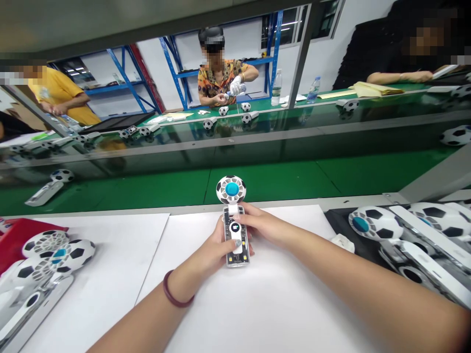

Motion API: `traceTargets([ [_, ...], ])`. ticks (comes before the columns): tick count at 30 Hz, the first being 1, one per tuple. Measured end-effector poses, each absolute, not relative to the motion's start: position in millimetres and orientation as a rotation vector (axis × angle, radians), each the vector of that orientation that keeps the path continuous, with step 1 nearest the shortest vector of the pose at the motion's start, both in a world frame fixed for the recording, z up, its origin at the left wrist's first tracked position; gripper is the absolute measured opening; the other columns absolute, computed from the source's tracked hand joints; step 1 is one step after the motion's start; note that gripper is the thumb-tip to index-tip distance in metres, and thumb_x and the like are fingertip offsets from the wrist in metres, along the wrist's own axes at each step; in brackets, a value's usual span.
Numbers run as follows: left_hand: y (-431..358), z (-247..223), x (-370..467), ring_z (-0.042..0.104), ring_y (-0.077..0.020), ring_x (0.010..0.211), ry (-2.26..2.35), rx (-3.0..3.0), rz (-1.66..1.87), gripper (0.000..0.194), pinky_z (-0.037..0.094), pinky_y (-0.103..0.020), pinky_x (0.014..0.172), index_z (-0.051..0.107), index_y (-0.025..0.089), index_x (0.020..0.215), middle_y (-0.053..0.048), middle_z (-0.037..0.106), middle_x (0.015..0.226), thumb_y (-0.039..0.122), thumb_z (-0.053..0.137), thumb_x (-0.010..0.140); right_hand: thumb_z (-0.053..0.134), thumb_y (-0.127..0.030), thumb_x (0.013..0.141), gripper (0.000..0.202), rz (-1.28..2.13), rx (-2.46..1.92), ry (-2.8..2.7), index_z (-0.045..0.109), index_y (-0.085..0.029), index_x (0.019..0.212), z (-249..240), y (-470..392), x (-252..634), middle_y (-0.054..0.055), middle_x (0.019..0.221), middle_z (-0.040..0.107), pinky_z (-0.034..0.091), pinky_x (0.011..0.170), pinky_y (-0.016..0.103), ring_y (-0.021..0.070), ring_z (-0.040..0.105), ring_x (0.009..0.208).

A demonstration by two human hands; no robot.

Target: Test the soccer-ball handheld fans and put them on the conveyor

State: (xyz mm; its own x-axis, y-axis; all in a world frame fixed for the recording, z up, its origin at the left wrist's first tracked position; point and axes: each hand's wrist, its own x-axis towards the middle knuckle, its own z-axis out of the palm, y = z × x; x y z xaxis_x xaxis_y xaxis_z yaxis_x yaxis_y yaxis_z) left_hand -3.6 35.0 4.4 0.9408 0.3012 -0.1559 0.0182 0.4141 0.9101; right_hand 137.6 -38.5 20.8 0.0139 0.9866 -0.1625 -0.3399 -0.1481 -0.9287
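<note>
White paper sheet (pixel 257 304): bare work surface under both hands, on the near bench.
Head view, held thing: small handheld fan with clear plastic handle and round black-and-white football-pattern head with teal hub (pixel 233 215), lying flat on the sheet.
Long axis: runs straight away from the person; head at the far end past the fingertips, handle butt at the near end.
Left hand (pixel 209 255): closed around the handle from its left side, thumb laid over the top face near the butt.
Right hand (pixel 263 226): comes in from the right, fingers pinching the handle's upper part just below the head.
Nearer hand: both touching; the right sits closer to the head, the left closer to the butt.
Beside left hand: heap of same football fans (pixel 44 260) well apart, partly on a red tray.
Beside right hand: more fans on a black mat (pixel 405 240), near.
Beyond fingertips: green conveyor belt (pixel 165 186).
Hidden: handle's far side and underside are covered by fingers; what the left thumb presses can't be made out.
</note>
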Motion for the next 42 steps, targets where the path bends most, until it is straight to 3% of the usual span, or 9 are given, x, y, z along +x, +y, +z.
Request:
traceTargets([
  [11, 31.6, 5.6, -2.9, 0.064, -0.0212, 0.072, 0.35, 1.124, 0.222, 0.065, 0.049, -0.045, 0.073, 0.028, 0.026, 0.12, -0.005, 0.058, 0.093, 0.031, 0.069, 0.069, 0.058, -0.038, 0.078, 0.034, 1.466, -1.081, -0.82, 0.045, -0.019, 0.103, 21.2, -38.8, 137.7, -0.001, 0.06, 0.048, 0.034, 0.032, 0.019, 0.0109, 0.043, 0.046],
  [42, 33.3, 6.7, -3.5, 0.064, -0.0224, 0.074, 0.348, 1.102, 0.189, 0.061, 0.048, -0.047, 0.076, 0.03, 0.026, 0.12, -0.006, 0.057, 0.095, 0.026, 0.066, 0.071, 0.06, -0.04, 0.076, 0.037, 1.459, -1.112, -0.815, 0.046, -0.02, 0.103, 21.5, -39.1, 138.0, 0.0, 0.064, 0.05, 0.036, 0.036, 0.019, 0.0108, 0.044, 0.049],
])
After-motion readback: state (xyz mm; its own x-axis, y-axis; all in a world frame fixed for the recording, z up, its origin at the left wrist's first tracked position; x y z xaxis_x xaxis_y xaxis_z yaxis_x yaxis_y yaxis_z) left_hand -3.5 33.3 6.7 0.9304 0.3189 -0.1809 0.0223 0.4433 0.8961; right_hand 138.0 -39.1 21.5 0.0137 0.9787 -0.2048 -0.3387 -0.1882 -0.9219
